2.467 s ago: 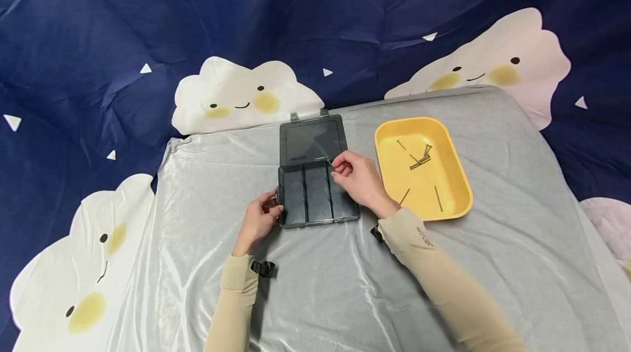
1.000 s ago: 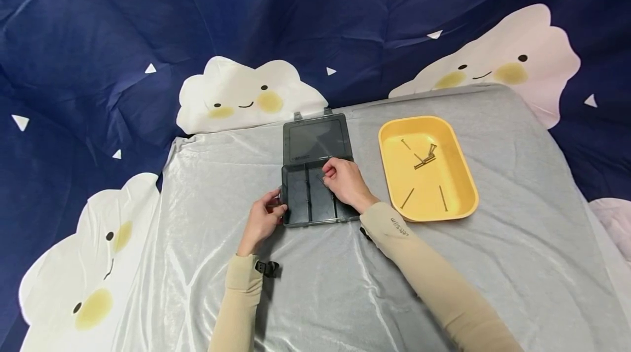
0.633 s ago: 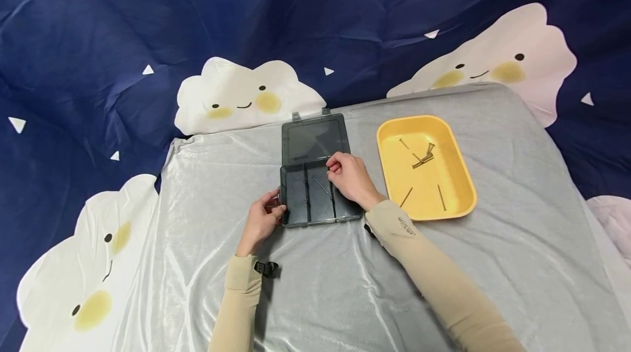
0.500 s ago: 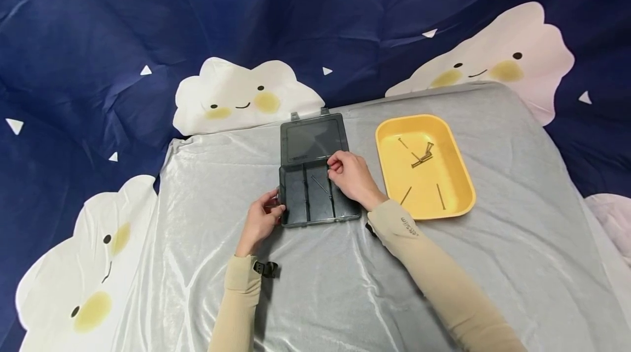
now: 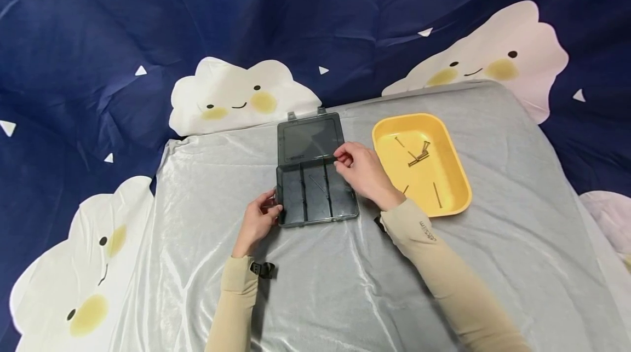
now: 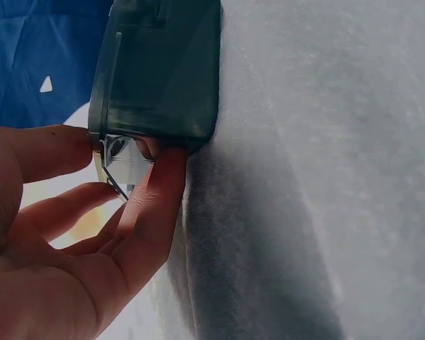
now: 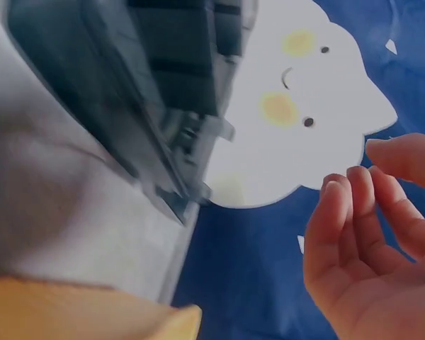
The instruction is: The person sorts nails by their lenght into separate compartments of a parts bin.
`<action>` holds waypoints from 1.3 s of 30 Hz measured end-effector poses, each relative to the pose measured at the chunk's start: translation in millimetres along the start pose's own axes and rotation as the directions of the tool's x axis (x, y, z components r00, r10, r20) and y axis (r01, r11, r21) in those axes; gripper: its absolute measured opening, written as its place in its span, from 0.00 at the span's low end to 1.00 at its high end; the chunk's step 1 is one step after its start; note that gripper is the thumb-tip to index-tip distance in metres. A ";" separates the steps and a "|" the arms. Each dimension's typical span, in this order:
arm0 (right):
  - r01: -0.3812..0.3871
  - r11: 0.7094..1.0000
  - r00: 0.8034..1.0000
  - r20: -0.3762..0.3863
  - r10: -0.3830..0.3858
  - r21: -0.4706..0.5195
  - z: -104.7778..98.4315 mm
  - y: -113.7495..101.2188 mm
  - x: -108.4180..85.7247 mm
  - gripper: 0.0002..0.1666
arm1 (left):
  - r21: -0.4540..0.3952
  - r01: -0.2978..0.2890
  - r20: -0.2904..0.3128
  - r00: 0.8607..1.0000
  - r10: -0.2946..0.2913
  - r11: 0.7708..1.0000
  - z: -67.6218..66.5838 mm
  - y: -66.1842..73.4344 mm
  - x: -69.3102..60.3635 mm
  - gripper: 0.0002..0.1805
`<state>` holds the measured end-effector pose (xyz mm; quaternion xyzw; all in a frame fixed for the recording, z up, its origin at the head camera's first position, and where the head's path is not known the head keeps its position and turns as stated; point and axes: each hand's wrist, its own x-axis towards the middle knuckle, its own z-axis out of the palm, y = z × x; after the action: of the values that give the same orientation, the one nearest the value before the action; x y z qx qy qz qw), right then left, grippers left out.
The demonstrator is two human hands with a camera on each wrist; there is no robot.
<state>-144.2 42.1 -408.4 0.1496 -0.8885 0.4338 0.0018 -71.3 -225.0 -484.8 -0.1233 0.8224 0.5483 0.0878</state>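
A dark, see-through compartment box (image 5: pixel 291 198) lies on the grey cloth, its lid (image 5: pixel 310 137) folded back. My left hand (image 5: pixel 257 221) grips the box's left side; in the left wrist view the thumb and fingers hold the box's corner (image 6: pixel 159 78) near a clear latch. One thin nail-like fastener (image 5: pixel 316 183) lies slanted in the middle compartment. Over the box's upper right corner hovers my right hand (image 5: pixel 367 174), fingers loosely bent. Nothing shows between those fingers in the right wrist view, where the hand (image 7: pixel 382 255) is apart from the box.
To the right stands a yellow tray (image 5: pixel 457 177), with several nail-like fasteners (image 5: pixel 418 159) in it. My right wrist and forearm cover its lower left corner. Grey cloth (image 5: pixel 305 286) covers the table, and a blue curtain with clouds (image 5: pixel 345 23) hangs behind.
The right hand carried the fastener over the middle compartment and let it go there. Since then that hand has drawn back up and right. The left hand stays on the box.
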 end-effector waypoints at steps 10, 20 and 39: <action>0.099 0.991 0.995 -0.009 -0.100 -0.086 -33.6 7.3 -14.1 0.07 | 0.002 0.016 -0.013 1.000 -0.016 1.000 0.5 -2.9 0.5 0.28; 0.027 0.991 0.999 -0.014 -0.029 -0.127 -63.7 39.6 -32.6 0.07 | 0.006 0.010 -0.006 1.000 -0.010 1.000 1.5 -3.4 1.6 0.28; 0.113 0.975 0.978 0.195 -0.075 -0.194 -77.7 93.9 -65.0 0.09 | -0.007 0.014 -0.018 1.000 -0.014 1.000 0.6 -5.2 -0.2 0.27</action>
<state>-117.1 173.6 -440.8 0.2305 -0.9164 0.3241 -0.0455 -69.5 -226.4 -489.6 -0.1345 0.8203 0.5495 0.0837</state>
